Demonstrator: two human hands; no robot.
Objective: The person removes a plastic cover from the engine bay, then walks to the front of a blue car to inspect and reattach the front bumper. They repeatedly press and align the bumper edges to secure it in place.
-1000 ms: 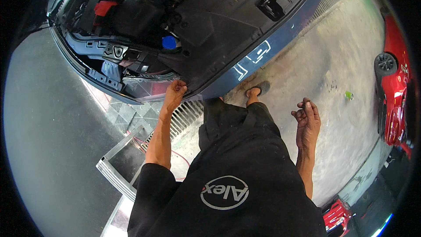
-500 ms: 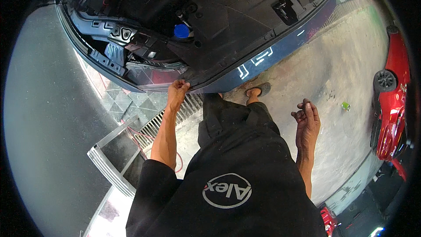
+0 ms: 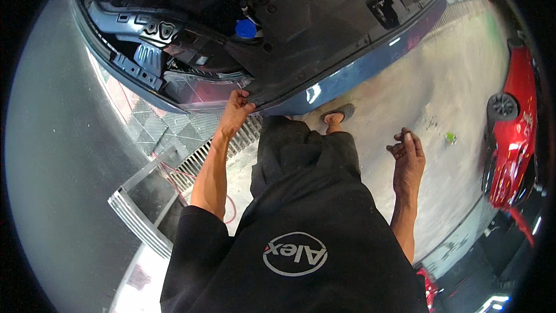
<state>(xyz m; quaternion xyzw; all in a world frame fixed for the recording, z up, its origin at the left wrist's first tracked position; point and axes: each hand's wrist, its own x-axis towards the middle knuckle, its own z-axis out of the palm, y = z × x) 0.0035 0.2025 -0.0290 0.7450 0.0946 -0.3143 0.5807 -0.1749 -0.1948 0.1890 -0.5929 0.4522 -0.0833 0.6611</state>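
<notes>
At the front of a dark blue car, my left hand (image 3: 236, 110) is at the edge where the headlight (image 3: 200, 88) meets the black engine-bay cover (image 3: 313, 52). Its fingers are bent and closed at that edge; whatever lies between them is too small to make out. Off to the right, my right hand (image 3: 409, 159) hangs in the air over the floor, away from the car. The thumb and fingers there are drawn together, and I cannot see whether they pinch something small. A blue reservoir cap (image 3: 245, 29) sits in the engine bay beyond my left hand.
A metal step bench (image 3: 139, 220) and a red hose (image 3: 171, 174) lie to the left, beside a floor grate (image 3: 200, 165). A small green item (image 3: 450, 138) rests on the concrete floor (image 3: 399, 98). A red car (image 3: 515, 133) stands at far right.
The view has shifted slightly, so the car sits higher in it. My left hand stays at the headlight edge with its fingers a little more curled. My right hand has barely moved.
</notes>
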